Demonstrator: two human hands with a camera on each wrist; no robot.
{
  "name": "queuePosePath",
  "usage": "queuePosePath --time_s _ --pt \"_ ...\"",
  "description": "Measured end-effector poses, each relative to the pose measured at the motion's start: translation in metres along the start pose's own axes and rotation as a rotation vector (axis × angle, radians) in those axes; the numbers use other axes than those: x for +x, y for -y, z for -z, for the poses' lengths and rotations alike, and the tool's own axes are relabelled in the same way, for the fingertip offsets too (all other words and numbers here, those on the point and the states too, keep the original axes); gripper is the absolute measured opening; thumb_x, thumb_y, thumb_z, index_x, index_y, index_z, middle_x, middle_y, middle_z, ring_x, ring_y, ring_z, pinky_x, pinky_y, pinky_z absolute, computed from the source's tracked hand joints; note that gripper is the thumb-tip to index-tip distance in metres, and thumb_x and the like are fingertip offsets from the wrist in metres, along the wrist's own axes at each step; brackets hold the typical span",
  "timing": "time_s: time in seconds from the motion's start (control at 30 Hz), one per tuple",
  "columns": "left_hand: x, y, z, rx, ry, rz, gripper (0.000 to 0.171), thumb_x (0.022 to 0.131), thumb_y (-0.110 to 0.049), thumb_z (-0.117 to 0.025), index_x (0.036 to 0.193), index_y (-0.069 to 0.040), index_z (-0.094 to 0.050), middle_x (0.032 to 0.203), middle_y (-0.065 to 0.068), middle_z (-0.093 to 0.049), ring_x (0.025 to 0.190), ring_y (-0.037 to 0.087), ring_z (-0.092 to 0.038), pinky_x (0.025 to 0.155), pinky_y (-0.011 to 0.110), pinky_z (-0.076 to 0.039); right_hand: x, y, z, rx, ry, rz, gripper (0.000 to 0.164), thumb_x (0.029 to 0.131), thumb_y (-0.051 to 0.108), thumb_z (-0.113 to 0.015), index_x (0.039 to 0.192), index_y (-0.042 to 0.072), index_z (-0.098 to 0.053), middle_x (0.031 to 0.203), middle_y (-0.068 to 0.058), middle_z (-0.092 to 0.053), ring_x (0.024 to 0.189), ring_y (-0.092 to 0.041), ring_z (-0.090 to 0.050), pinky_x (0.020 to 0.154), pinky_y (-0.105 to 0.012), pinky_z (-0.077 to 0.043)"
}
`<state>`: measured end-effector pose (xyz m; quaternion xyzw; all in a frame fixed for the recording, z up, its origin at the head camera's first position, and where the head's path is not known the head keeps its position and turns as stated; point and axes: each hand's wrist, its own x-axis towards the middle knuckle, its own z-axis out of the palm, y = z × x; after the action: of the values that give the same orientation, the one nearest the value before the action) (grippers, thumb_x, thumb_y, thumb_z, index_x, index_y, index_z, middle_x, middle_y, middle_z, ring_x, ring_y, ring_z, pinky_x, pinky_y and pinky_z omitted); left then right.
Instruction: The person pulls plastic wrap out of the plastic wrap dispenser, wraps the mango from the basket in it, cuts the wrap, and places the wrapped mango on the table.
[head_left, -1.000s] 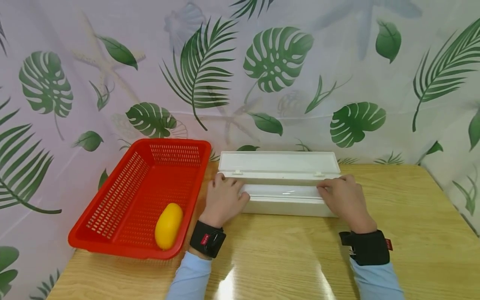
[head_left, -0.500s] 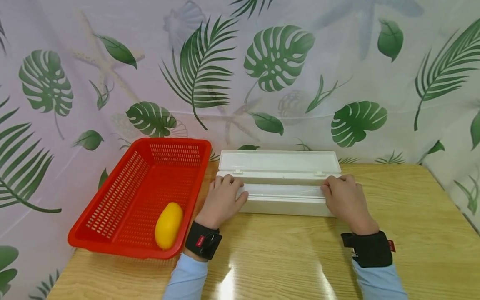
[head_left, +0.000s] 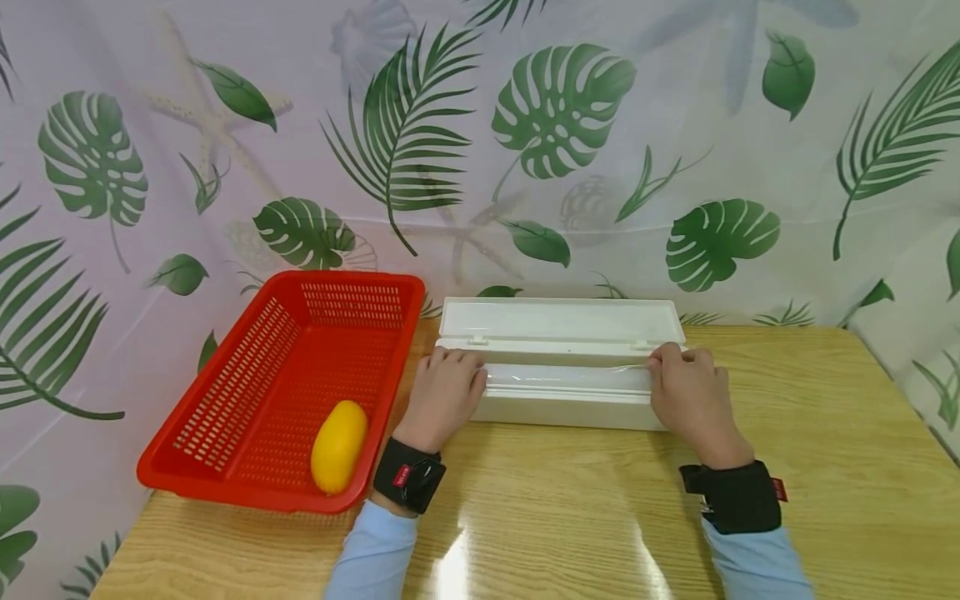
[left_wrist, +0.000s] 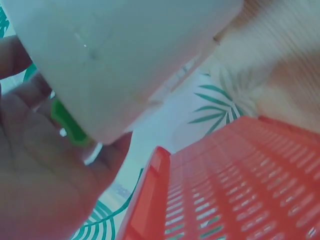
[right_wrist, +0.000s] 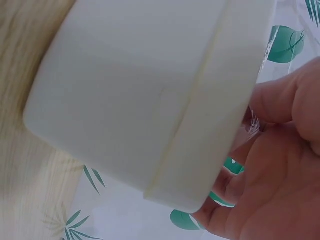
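A long white cling film dispenser box (head_left: 562, 412) lies on the table with its hinged lid (head_left: 558, 319) raised. Clear cling film (head_left: 566, 377) shows on the roll inside. At the right end, my right hand (head_left: 693, 404) pinches the film's edge between thumb and forefinger; crinkled film shows there in the right wrist view. My left hand (head_left: 442, 400) is at the left end, thumb drawn to the fingers at the film's other side; its fingertips are partly hidden. A small bright green piece (left_wrist: 70, 124) shows between left hand and box in the left wrist view.
Left of the box, a red slotted plastic basket (head_left: 247, 497) stands close to my left forearm. A yellow mango (head_left: 339, 447) lies in it. The wooden table (head_left: 555, 517) meets a leaf-print cloth (head_left: 585, 192) behind the box.
My left thumb has closed in against its fingers. My right hand has shifted slightly right along the film, and the film's edge there has lifted a little. The basket and mango stay put.
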<state>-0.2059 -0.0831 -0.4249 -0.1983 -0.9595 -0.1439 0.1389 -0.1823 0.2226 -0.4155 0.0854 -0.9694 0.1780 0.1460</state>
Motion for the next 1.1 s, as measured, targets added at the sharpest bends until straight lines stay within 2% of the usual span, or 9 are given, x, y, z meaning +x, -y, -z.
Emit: queuePosePath --time_s 0.27,0.37,0.5,0.63,0.73,0.83,0.97,1.03,1.1 --pt "0.007 -0.003 -0.003 -0.039 -0.104 0.071 0.009 0.087 -0.017 -0.058 0.082 -0.014 -0.065 0.08 0.003 -0.067 0.081 0.026 -0.051 0.073 0.045 -0.044 0.0 -0.001 0.001 0.001 -0.006 0.005 0.019 0.097 0.012 -0.041 0.097 -0.006 -0.05 0.081 -0.031 -0.06 0.098 -0.052 -0.042 0.074 -0.069 -0.034" --pt "0.011 -0.004 -0.002 -0.024 -0.092 0.097 0.008 0.085 -0.017 -0.061 0.079 -0.016 -0.066 0.078 0.001 -0.066 0.078 0.025 -0.051 0.068 0.043 -0.043 -0.001 -0.001 0.002 0.005 0.007 0.005 0.02 0.097 0.012 -0.041 0.098 -0.005 -0.05 0.079 -0.03 -0.061 0.099 -0.052 -0.041 0.076 -0.068 -0.034" --pt "0.015 -0.005 0.0 0.034 -0.016 0.12 0.006 0.085 -0.019 -0.063 0.081 -0.018 -0.066 0.081 0.0 -0.065 0.08 0.024 -0.05 0.068 0.042 -0.041 -0.001 -0.002 0.001 0.01 0.019 0.003 0.02 0.097 0.012 -0.04 0.098 -0.005 -0.05 0.078 -0.029 -0.062 0.101 -0.052 -0.041 0.077 -0.068 -0.033" --pt "0.017 -0.005 0.001 0.1 0.067 0.101 0.007 0.088 -0.024 -0.061 0.087 -0.017 -0.063 0.089 0.002 -0.064 0.087 0.025 -0.049 0.073 0.043 -0.04 -0.002 -0.002 0.001 0.009 0.01 0.007 0.02 0.097 0.013 -0.041 0.097 -0.005 -0.05 0.077 -0.028 -0.061 0.1 -0.051 -0.041 0.075 -0.068 -0.034" --pt "0.017 -0.005 0.001 0.128 0.092 0.075 0.01 0.09 -0.025 -0.058 0.09 -0.015 -0.06 0.091 0.003 -0.062 0.09 0.026 -0.048 0.075 0.044 -0.04 -0.003 -0.001 0.003 0.007 -0.005 0.022 0.02 0.097 0.012 -0.042 0.097 -0.006 -0.05 0.076 -0.028 -0.061 0.098 -0.052 -0.042 0.073 -0.068 -0.035" --pt "0.017 -0.004 0.001 0.125 0.089 0.046 0.011 0.091 -0.024 -0.056 0.091 -0.013 -0.057 0.09 0.004 -0.061 0.09 0.027 -0.047 0.076 0.045 -0.04 -0.003 -0.001 0.005 0.014 -0.01 0.022 0.02 0.096 0.012 -0.043 0.097 -0.006 -0.051 0.077 -0.029 -0.06 0.098 -0.053 -0.043 0.073 -0.07 -0.034" --pt "0.016 -0.003 0.003 0.096 0.06 0.007 0.011 0.091 -0.021 -0.056 0.093 -0.01 -0.056 0.091 0.006 -0.06 0.088 0.029 -0.048 0.075 0.044 -0.043 -0.001 0.0 0.007 0.053 0.035 -0.013 0.021 0.097 0.012 -0.042 0.099 -0.007 -0.051 0.084 -0.029 -0.06 0.102 -0.053 -0.04 0.077 -0.071 -0.032" --pt "0.015 -0.002 0.004 0.082 0.05 -0.001 0.011 0.091 -0.02 -0.056 0.094 -0.009 -0.056 0.091 0.007 -0.061 0.086 0.029 -0.048 0.073 0.043 -0.044 0.0 0.0 0.008 0.079 0.057 -0.027 0.02 0.097 0.012 -0.042 0.1 -0.006 -0.051 0.085 -0.026 -0.058 0.1 -0.052 -0.041 0.075 -0.068 -0.034" --pt "0.015 -0.001 0.006 0.07 0.048 -0.004 0.012 0.091 -0.018 -0.057 0.096 -0.008 -0.055 0.091 0.008 -0.063 0.084 0.028 -0.049 0.071 0.041 -0.046 0.001 0.001 0.009 0.097 0.064 -0.027 0.02 0.097 0.012 -0.042 0.099 -0.005 -0.051 0.082 -0.022 -0.056 0.09 -0.046 -0.047 0.068 -0.06 -0.039"
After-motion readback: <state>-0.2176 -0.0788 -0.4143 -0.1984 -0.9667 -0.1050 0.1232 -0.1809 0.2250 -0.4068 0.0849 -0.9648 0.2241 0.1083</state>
